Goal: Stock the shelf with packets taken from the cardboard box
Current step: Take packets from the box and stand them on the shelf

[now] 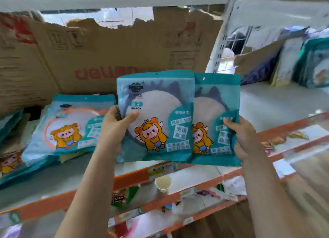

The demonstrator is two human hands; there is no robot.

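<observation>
White metal shelf (263, 102), torn brown cardboard box (106, 50) behind: left hand (115, 125) pinches one upright teal plastic mirror packet (154, 102), right hand (243, 136) pinches its overlapping twin (219, 102). Shelved stack (71, 123) lies left of the left hand, so that one's nearer.

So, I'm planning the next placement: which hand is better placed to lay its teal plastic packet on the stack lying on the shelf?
Probably left. The left hand grips the front teal packet right beside the stack of teal packets; the right hand holds the rear packet, farther away.
</observation>
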